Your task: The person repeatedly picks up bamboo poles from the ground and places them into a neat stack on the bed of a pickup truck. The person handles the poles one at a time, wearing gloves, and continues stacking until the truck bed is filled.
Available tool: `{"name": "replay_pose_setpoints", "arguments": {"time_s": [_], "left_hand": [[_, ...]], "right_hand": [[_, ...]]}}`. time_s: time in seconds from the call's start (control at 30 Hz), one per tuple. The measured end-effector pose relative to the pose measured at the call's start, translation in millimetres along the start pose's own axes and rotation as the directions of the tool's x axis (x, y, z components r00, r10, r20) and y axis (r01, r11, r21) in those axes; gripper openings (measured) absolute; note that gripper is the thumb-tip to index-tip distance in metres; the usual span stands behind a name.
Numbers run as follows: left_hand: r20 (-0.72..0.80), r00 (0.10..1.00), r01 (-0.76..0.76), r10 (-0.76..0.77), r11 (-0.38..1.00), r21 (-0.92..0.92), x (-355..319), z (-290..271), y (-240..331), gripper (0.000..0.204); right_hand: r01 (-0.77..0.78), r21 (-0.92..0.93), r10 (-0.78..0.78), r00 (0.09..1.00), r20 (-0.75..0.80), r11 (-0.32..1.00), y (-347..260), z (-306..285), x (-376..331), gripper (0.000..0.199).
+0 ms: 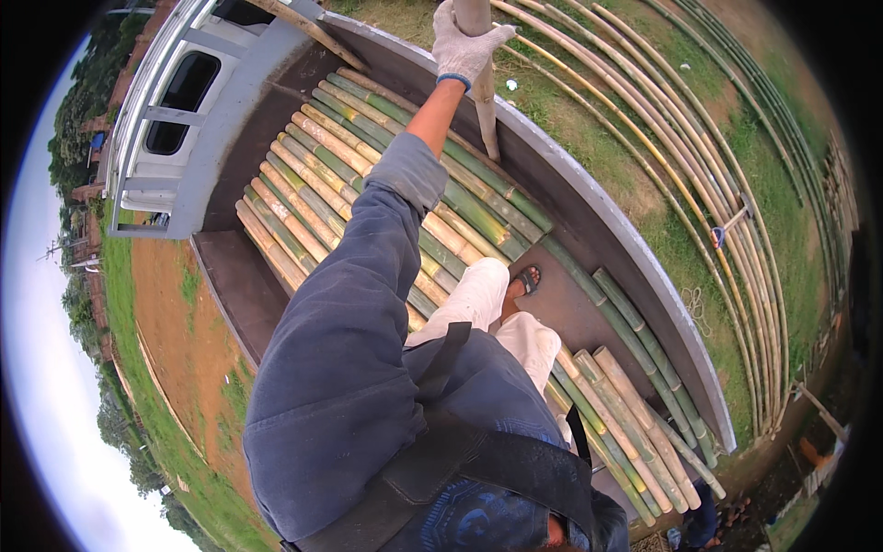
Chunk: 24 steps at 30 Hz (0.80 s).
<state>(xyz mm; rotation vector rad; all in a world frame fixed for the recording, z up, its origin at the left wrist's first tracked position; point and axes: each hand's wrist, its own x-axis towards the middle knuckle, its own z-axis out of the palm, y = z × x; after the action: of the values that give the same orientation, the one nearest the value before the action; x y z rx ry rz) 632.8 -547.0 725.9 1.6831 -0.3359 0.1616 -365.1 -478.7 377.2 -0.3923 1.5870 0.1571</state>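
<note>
My left hand (pixel 465 44), in a whitish knitted glove with a blue cuff, is closed round an upright wooden pole (pixel 485 110). The pole's lower end is by the inner side wall of a truck bed, and its top runs out of the picture. Below my outstretched left arm lie cut bamboo poles (pixel 299 189), green and yellowish, side by side in the bed. My sandalled foot (pixel 526 280) is on the bed floor beside them. My right hand does not show; only a sliver of skin appears at the lower edge.
The bed's side wall (pixel 625 216) curves along the right. More bamboo pieces (pixel 625 423) lie towards the rear. Outside, long bamboo poles (pixel 704 152) lie on grass with a small tool (pixel 727 226) on them. The white truck cab (pixel 166 106) is at upper left.
</note>
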Motion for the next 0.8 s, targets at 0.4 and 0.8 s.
{"name": "replay_pose_setpoints", "arguments": {"time_s": [0.4, 0.8], "left_hand": [[0.157, 0.925, 0.266, -0.347, 0.885, 0.383, -273, -93, -159, 0.117], [0.543, 0.029, 0.039, -0.839, 0.544, 0.838, -600, -172, -275, 0.069]], "right_hand": [[0.018, 0.015, -0.016, 0.986, -0.166, 1.0, 77, 111, -77, 0.034], [0.168, -0.067, -0.179, 0.95, -0.256, 0.984, 226, 102, 13, 0.046]]}}
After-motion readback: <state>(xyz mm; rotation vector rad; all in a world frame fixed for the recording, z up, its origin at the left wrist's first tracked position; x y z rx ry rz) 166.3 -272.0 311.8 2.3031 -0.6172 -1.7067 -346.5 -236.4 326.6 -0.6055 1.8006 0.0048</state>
